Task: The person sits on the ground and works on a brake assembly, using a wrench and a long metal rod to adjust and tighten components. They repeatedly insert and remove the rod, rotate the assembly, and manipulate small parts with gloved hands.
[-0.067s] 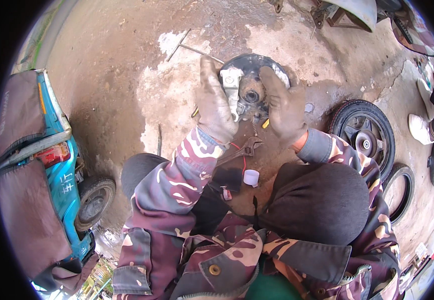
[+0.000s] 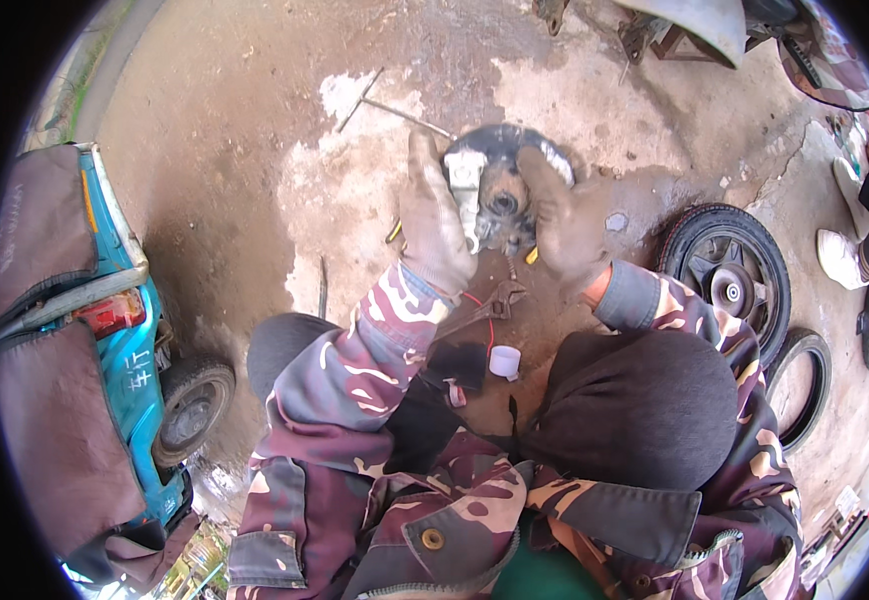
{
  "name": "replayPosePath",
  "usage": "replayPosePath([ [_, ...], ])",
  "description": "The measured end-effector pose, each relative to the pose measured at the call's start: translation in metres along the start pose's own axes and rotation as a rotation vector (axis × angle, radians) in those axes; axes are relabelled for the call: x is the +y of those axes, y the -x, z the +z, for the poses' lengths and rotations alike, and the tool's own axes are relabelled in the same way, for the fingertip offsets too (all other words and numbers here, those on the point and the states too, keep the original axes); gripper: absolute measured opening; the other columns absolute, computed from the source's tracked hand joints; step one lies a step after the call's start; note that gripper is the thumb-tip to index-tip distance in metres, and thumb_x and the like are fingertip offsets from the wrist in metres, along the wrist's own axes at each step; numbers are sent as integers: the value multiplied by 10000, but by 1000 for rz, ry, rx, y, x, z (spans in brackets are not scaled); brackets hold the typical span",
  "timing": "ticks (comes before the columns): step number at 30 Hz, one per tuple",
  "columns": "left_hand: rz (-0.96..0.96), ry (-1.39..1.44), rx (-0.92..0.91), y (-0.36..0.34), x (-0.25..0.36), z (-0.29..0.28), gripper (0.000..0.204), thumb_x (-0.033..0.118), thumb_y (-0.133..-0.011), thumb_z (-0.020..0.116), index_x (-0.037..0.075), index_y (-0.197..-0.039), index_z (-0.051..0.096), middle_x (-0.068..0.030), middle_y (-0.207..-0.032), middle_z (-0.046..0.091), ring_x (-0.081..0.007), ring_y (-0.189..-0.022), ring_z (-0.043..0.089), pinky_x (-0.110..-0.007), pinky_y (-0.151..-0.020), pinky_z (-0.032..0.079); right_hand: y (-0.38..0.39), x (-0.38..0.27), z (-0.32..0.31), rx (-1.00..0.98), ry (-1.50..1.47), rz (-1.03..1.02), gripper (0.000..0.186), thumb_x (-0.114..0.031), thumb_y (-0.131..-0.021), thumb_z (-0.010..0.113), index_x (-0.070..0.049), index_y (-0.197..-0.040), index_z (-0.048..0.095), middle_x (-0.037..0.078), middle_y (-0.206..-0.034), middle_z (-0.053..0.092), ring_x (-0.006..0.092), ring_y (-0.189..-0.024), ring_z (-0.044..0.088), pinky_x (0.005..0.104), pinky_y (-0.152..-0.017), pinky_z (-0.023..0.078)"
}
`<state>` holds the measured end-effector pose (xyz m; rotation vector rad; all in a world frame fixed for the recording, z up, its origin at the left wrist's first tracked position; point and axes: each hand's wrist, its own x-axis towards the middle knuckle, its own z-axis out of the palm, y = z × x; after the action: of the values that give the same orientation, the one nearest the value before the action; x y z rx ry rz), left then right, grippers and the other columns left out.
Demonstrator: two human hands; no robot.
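Note:
A round, greasy black drum brake (image 2: pixel 503 150) with a pale metal bracket and a central hole is held up in front of me, over the floor. My left hand (image 2: pixel 436 222), in a grey-brown glove, grips its left side by the bracket. The gloved right hand (image 2: pixel 567 228) grips the opposite edge, thumb laid over the face. Most fingers of both hands are hidden behind the part. Below it lies an adjustable wrench (image 2: pixel 495 305) beside a thin red wire (image 2: pixel 492 330). Yellow tool ends (image 2: pixel 532 256) show near my hands.
A T-handle wrench (image 2: pixel 400 112) lies beyond my left hand. Near my knees sits a small white cup (image 2: pixel 504 362). To the right are a wheel with tyre (image 2: pixel 777 270) and a bare tyre (image 2: pixel 823 385). A blue three-wheeled vehicle (image 2: pixel 120 370) stands at left.
The drum brake has tipped slightly, its far rim now lower in view. Both hands keep their hold, and the whole view has shifted a little.

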<state>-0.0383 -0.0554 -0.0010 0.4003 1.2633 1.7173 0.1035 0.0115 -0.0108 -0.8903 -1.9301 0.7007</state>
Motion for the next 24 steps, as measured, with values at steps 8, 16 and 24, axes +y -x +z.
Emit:
replayPosePath([
  [8,-101,119,-160,19,28,-6,647,561,-1141,435,-33,-1289,647,-108,-1137,730,-170,-994,710,-326,-902,598,14,-1,-2,-95,-617,443,554,-400,-1083,633,114,-1286,661,155,-1174,759,175,-1043,714,326,-972,568],
  [16,-75,-239,-332,-9,85,-38,1029,591,-875,845,-66,-1553,435,-173,-1331,691,-250,-1222,677,-357,-1067,539,-19,8,-9,-595,-704,229,552,-438,-1150,437,-15,-1464,604,262,-1365,647,325,-1194,699,413,-1077,560],
  [24,280,-903,-311,-23,132,-67,695,400,-879,878,-58,-1341,635,-180,-1116,755,-220,-1019,753,-337,-892,605,-55,-14,-1,-840,-365,168,464,-327,-1103,553,3,-1419,633,171,-1226,723,228,-1019,719,374,-886,594],
])
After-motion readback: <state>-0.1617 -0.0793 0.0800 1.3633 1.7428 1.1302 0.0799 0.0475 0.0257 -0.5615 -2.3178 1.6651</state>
